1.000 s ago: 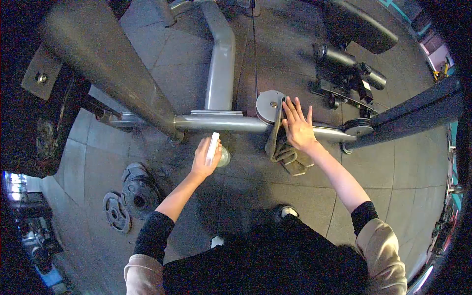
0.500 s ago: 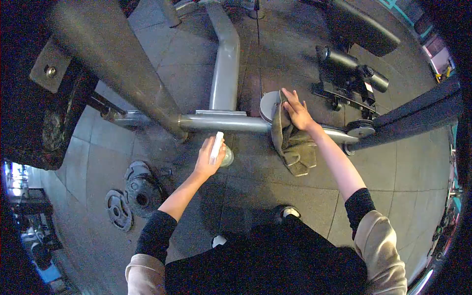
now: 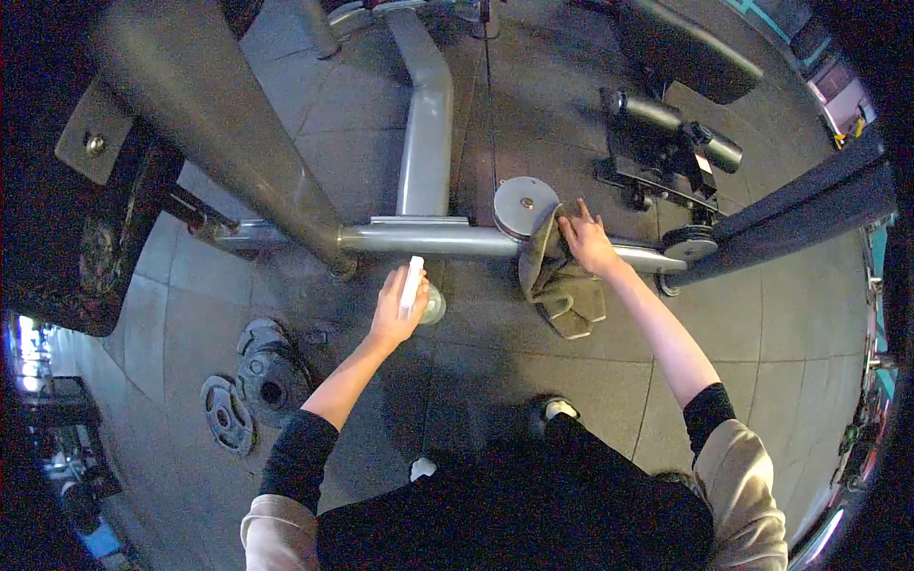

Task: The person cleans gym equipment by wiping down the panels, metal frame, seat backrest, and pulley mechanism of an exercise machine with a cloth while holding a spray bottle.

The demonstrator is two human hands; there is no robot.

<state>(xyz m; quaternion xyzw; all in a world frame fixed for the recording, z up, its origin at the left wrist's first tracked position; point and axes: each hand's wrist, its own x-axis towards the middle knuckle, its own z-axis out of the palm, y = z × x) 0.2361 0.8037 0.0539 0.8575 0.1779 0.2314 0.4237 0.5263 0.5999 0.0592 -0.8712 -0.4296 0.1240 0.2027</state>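
Note:
My left hand (image 3: pixel 396 306) is wrapped round a spray bottle (image 3: pixel 433 306) with a white trigger head; its clear, pale body shows beside my fingers. In my right hand (image 3: pixel 588 242) is a grey-brown cloth (image 3: pixel 555 278), gripped near its top and hanging down in folds. The cloth lies against the right edge of a round grey disc (image 3: pixel 526 204) with a bolt at its centre. That disc sits on a silver floor beam (image 3: pixel 438 239) of a gym machine. Below the beam, the bottle is held apart from it.
A thick slanted post (image 3: pixel 228 133) rises at the left, and an angled silver tube (image 3: pixel 427 143) runs behind the beam. Weight plates (image 3: pixel 271 381) lie on the tiled floor at left. Black rollers (image 3: pixel 676 128) and a dark post (image 3: pixel 800 228) stand at right.
My right hand and the cloth have slid off the disc's face toward its right side, uncovering its centre bolt. The left hand keeps the spray bottle in nearly the same place.

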